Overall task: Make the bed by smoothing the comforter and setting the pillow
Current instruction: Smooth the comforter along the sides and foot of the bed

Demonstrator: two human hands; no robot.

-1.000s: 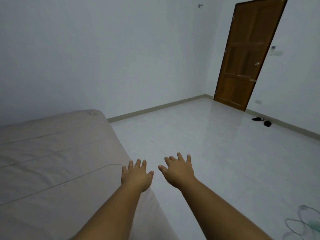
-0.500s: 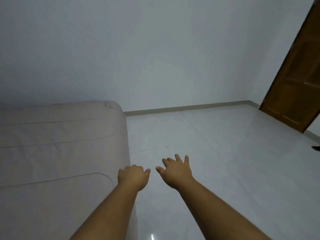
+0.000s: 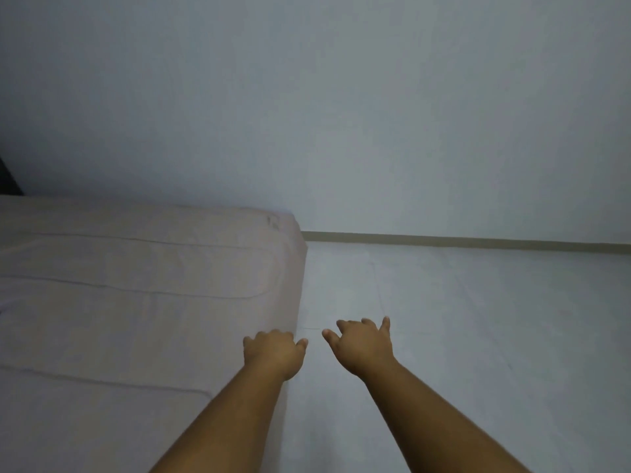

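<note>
A beige bed (image 3: 136, 302) with a smooth fitted cover and faint crease lines fills the left half of the head view. No comforter or pillow is in sight. My left hand (image 3: 273, 353) hangs at the bed's right edge with its fingers curled under, and I cannot tell whether it touches or grips the fabric. My right hand (image 3: 363, 343) hovers over the floor just right of the bed, fingers loosely bent and apart, holding nothing.
Pale tiled floor (image 3: 478, 336) stretches to the right of the bed up to a skirting board (image 3: 461, 241) and a plain white wall (image 3: 341, 114). A dark object (image 3: 8, 179) shows at the far left edge behind the bed.
The view has swung left, so the wooden door and the shoes on the floor have gone out of frame. My left hand's fingers curled from spread to bent at the bed's edge.
</note>
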